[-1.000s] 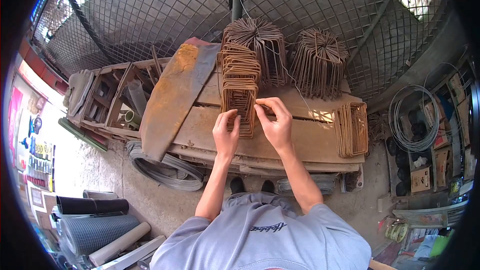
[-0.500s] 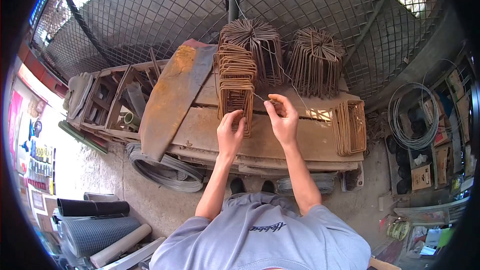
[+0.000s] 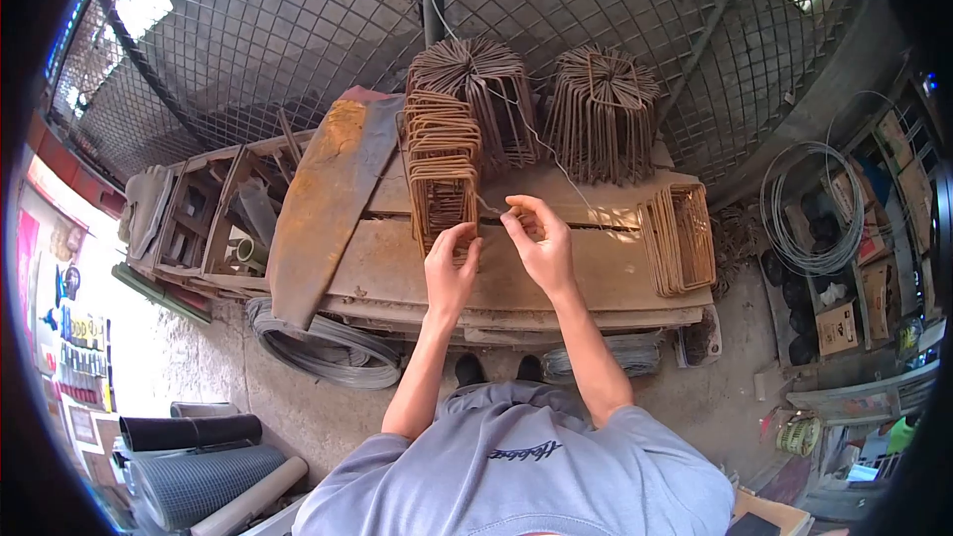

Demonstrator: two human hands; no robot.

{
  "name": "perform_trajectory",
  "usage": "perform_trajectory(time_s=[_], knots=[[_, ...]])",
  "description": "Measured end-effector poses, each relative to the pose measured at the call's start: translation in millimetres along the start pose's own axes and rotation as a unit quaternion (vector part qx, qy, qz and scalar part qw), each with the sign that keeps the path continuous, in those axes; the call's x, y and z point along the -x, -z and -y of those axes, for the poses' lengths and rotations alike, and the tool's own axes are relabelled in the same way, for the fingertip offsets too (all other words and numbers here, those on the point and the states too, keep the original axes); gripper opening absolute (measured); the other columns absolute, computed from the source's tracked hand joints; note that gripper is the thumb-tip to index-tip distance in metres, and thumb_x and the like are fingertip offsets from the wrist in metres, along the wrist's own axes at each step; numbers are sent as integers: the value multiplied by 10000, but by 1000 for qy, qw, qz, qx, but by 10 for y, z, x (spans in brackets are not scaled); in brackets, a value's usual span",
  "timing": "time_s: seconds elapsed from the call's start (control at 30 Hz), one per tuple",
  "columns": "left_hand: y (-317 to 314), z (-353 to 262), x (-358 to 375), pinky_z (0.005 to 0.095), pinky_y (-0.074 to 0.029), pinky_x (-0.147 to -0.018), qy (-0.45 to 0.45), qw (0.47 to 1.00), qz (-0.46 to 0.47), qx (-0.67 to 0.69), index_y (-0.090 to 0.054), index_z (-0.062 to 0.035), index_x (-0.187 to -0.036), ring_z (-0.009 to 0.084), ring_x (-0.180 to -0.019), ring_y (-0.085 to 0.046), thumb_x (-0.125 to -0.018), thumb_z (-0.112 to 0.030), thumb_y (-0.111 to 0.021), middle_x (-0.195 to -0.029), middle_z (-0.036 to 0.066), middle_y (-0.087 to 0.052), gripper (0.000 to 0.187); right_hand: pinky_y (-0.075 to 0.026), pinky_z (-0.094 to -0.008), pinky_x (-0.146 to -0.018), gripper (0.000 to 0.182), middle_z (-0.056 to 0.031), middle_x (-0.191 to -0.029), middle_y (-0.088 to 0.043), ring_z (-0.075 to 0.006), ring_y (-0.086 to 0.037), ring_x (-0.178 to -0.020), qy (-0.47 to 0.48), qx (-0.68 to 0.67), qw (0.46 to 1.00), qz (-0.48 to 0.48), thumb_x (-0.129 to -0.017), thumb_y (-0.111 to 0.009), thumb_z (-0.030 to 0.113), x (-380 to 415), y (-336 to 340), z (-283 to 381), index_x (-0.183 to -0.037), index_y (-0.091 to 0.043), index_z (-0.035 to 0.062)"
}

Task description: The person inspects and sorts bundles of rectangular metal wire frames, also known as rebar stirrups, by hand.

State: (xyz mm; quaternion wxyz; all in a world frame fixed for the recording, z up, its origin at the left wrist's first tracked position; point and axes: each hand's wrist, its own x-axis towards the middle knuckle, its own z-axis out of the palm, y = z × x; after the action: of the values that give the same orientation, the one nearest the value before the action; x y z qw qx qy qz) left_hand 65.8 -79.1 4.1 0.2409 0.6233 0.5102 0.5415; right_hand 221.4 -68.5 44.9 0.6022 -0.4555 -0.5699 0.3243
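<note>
My right hand [image 3: 544,250] is closed in a pinch on a thin tie wire [image 3: 488,206]. This wire runs left to a bundle of rusty rectangular rebar stirrups [image 3: 444,171]. At the bundle's front right edge is my left hand [image 3: 452,273], with fingers curved and a gap between thumb and fingertips; I see nothing held there. Behind stand two fanned stacks of stirrups, a left stack [image 3: 472,65] and a right stack [image 3: 604,109]. Another long wire [image 3: 556,161] trails from the left stack down to the boards. A smaller stirrup bundle [image 3: 679,238] lies at the right.
Under the work is a wooden table [image 3: 586,273], with a stained metal sheet [image 3: 323,208] leaning across its left part. Wire mesh fencing [image 3: 298,30] rises behind. Coiled wire [image 3: 323,347] sits on the floor, mesh rolls [image 3: 204,481] lower left. Another wire coil [image 3: 814,203] hangs at right.
The whole view has shifted, so the table and stirrups appear farther left. Relative to the bundle, my left hand has moved slightly right. My right hand keeps its pinch on the wire.
</note>
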Motion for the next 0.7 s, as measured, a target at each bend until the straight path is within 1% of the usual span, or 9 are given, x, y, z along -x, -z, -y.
perform_trajectory(time_s=[0.13,0.23,0.27,0.33,0.47,0.53,0.6,0.67,0.7], knots=[[-126,-55,77,317,-547,-779,9,1000,22,11,-671,-6,-1122,199,-846,-685,-877,-26,-717,-988,112,-701,251,-525,-245,-698,236,-37,-928,-704,-90,-648,-789,-16,10,1000,4,-915,-718,79,81,197,-56,-1142,-684,25],[-266,-51,158,293,-535,-762,44,997,61,30,-676,-4,-1114,177,-832,-674,-878,-38,-722,-975,107,-702,243,-526,-250,-701,231,-40,-927,-710,-97,-657,-805,-21,23,999,-27,-920,-713,89,134,440,-90,-1140,-685,23],[-350,-22,207,280,-528,-737,35,997,60,30,-683,-9,-1116,155,-798,-666,-885,-52,-720,-931,96,-701,238,-526,-250,-701,231,-40,-927,-710,-97,-657,-805,-23,33,998,-43,-920,-713,89,154,563,-90,-1140,-685,23],[-489,-31,299,278,-531,-726,110,985,105,83,-683,-11,-1131,135,-788,-662,-902,-65,-706,-897,75,-704,236,-527,-255,-707,224,-46,-929,-716,-107,-668,-816,-25,47,996,-70,-927,-706,101,159,821,-84,-1138,-689,28],[-868,-165,442,276,-536,-728,148,965,170,133,-682,-8,-1139,118,-796,-662,-920,-80,-693,-890,62,-711,231,-531,-268,-726,200,-58,-939,-727,-124,-679,-820,-35,130,979,-154,-924,-700,105,185,1491,-9,-1110,-702,33],[-1096,-355,477,273,-541,-746,132,951,228,159,-676,6,-1140,116,-830,-672,-928,-91,-690,-924,66,-721,234,-544,-312,-741,193,-95,-964,-733,-173,-697,-844,-4,188,961,-204,-909,-698,91,198,1896,-65,-1087,-705,18],[-1351,-527,465,283,-548,-759,132,943,258,166,-673,15,-1144,133,-842,-688,-933,-124,-695,-926,95,-731,254,-548,-338,-764,205,-120,-980,-722,-207,-702,-871,-45,253,940,-222,-902,-698,81,232,2310,-112,-1093,-700,9],[-1649,-648,433,307,-561,-753,129,925,317,164,-668,25,-1150,159,-819,-701,-941,-160,-694,-917,122,-739,280,-547,-367,-800,217,-149,-1001,-710,-261,-703,-907,-39,321,911,-255,-888,-706,73,263,2660,-163,-1091,-695,-2],[-1784,-758,399,320,-562,-715,133,922,326,159,-675,35,-1100,168,-770,-702,-941,-221,-703,-871,140,-740,303,-541,-389,-825,238,-176,-1028,-696,-311,-697,-926,-46,364,895,-255,-875,-713,76,277,2821,-234,-1098,-691,-5]])
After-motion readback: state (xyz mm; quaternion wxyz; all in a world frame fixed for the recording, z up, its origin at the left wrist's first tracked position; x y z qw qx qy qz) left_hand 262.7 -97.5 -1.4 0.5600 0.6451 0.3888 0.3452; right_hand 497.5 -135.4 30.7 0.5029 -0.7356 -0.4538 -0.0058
